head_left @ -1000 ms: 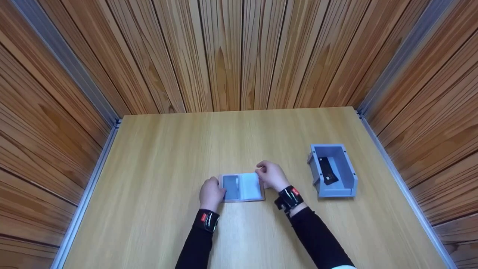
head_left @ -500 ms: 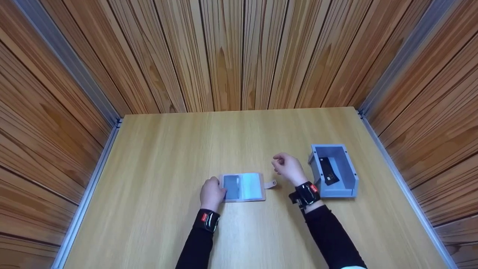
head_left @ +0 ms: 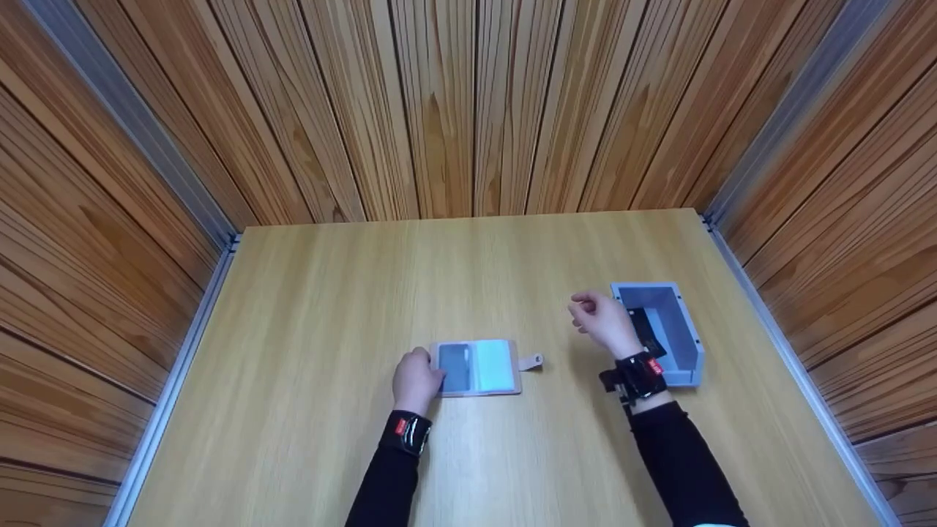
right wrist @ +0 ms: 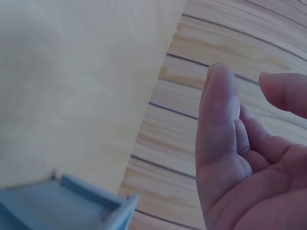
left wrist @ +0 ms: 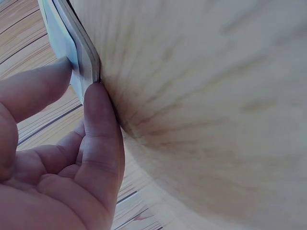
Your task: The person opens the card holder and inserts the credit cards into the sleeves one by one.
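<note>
While the left hand [head_left: 416, 380] pinched its left edge, the small wallet [head_left: 476, 368] lay spread flat on the wooden tabletop [head_left: 366, 293], just below the centre of the head frame. Left wrist view: thumb against the pale inner side, a finger at the cover's outer edge; grip narrow, fingers nearly closed on a thin margin. Right hand [head_left: 604, 322] was right of centre, beside the grey-blue bin [head_left: 672, 337] and partly across its left rim; fingers loosely bent, a clear gap between thumb and forefinger, nothing held.

Handling, by judgement: wallet probably very light, two fingers ample. Cover looked thin and fairly stiff, likely hinging at the middle fold; the inner sleeves shone like plastic, so probably slick under a fingertip and easy to crease. Nothing about it seemed breakable. Best hold: the cover's outer margins, clear of the sleeves. The strap [head_left: 531, 361], jutting from the right edge, looked pliable; a handy tab, though a poor place to lift from.

In the bin, a black card-like piece [head_left: 646, 333] lay toward the left wall, partly hidden by the right hand; its material could not be told.
</note>
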Demonstrator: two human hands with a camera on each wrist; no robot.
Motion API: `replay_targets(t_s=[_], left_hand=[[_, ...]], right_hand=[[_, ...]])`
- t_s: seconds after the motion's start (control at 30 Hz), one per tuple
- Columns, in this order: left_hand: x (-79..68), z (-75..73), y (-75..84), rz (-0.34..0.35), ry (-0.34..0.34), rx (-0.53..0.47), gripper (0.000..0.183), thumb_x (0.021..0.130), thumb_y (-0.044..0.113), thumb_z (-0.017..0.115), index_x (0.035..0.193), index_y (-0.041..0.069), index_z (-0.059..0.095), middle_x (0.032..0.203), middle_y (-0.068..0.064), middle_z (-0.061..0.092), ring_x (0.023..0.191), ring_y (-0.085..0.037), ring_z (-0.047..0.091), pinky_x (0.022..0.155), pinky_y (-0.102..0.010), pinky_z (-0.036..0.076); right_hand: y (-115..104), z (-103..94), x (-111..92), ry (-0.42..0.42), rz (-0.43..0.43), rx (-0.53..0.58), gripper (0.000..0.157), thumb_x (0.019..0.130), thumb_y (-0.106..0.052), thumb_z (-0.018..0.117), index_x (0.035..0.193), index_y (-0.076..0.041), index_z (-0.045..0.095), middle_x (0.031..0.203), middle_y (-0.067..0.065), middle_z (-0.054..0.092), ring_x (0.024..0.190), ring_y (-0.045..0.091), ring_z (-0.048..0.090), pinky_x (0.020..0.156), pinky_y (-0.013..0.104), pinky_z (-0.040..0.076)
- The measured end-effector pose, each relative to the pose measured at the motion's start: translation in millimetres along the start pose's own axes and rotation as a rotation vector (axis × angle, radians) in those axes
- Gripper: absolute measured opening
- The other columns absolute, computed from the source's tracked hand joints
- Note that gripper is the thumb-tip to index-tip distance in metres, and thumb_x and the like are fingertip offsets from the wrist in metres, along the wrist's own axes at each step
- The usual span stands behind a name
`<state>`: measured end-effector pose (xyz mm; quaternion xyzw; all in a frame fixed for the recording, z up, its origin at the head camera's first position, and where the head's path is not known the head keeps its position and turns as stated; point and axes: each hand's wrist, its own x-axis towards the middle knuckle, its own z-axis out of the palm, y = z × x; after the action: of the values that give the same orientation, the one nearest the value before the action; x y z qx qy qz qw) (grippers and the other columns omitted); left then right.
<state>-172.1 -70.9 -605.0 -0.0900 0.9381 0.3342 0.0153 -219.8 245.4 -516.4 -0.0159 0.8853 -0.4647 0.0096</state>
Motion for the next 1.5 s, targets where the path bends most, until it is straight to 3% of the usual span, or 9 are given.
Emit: replay_targets(t_s=[0.33, 0.6, 0.73, 1.07, 1.5], left_hand=[[0.2, 1.5, -1.0, 0.008, 0.004, 0.000, 0.023, 0.081, 0.011, 0.079, 0.091, 0.001, 0.060, 0.078, -0.007, 0.056, 0.074, -0.025, 0.057, 0.067, -0.041, 0.047], [0.2, 1.5, -1.8, 0.020, 0.017, -0.008, 0.023, 0.080, 0.010, 0.079, 0.088, 0.001, 0.060, 0.076, -0.007, 0.056, 0.073, -0.025, 0.057, 0.066, -0.042, 0.047], [-0.1, 1.3, -1.7, 0.020, 0.014, -0.005, 0.023, 0.081, 0.010, 0.079, 0.090, 0.001, 0.060, 0.078, -0.007, 0.057, 0.074, -0.025, 0.058, 0.067, -0.042, 0.047], [0.1, 0.6, -0.5, 0.005, 0.023, 0.006, 0.022, 0.078, 0.009, 0.079, 0.086, 0.001, 0.060, 0.076, -0.008, 0.056, 0.072, -0.026, 0.057, 0.066, -0.042, 0.046], [0.7, 0.9, -1.5, 0.005, 0.012, -0.001, 0.024, 0.079, 0.011, 0.080, 0.089, 0.000, 0.061, 0.078, -0.008, 0.058, 0.074, -0.026, 0.059, 0.068, -0.042, 0.048]], right_hand=[[7, -40.5, 0, 0.083, 0.021, -0.092, 0.034, 0.098, -0.014, 0.057, 0.121, 0.011, 0.058, 0.101, 0.023, 0.066, 0.088, 0.034, 0.067, 0.067, 0.020, 0.049], [18, -64.8, -1, 0.121, 0.039, -0.171, 0.038, 0.099, -0.019, 0.057, 0.122, 0.010, 0.058, 0.111, 0.028, 0.063, 0.101, 0.039, 0.061, 0.086, 0.046, 0.048], [25, -72.2, -1, 0.133, 0.053, -0.190, 0.037, 0.099, -0.018, 0.056, 0.122, 0.011, 0.058, 0.113, 0.029, 0.062, 0.105, 0.041, 0.059, 0.090, 0.049, 0.045], [51, -78.5, 2, 0.114, 0.121, -0.274, 0.036, 0.097, -0.012, 0.054, 0.122, 0.013, 0.055, 0.115, 0.033, 0.060, 0.107, 0.046, 0.057, 0.092, 0.053, 0.043], [76, -72.1, 5, 0.043, 0.184, -0.386, 0.040, 0.095, -0.017, 0.055, 0.116, 0.017, 0.055, 0.118, 0.036, 0.058, 0.109, 0.050, 0.056, 0.093, 0.056, 0.042]])
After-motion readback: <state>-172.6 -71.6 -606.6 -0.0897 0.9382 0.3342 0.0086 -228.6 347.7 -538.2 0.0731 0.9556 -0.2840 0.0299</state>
